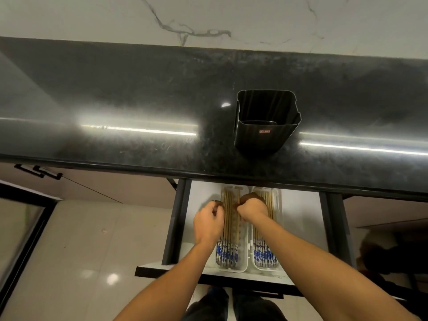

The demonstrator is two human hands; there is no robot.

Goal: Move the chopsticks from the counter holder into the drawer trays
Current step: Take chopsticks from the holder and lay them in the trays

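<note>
The black counter holder [266,121] stands upright on the dark counter with no chopsticks showing inside it. Below, the open drawer [298,218] holds two white trays side by side. The left tray [231,269] and the right tray [279,195] each carry several wooden chopsticks with blue-and-white patterned ends [227,252]. My left hand [207,224] hovers over the left tray's left edge with its fingers curled in. My right hand [252,210] sits between the trays, fingers curled around chopsticks [237,205] in the left tray. What the left fingers touch is hidden.
The glossy black counter [139,107] overhangs the back of the drawer, so the trays' far ends are partly under its edge. A marble wall rises behind. A tiled floor [92,251] lies on the left, with a dark cabinet frame at far left.
</note>
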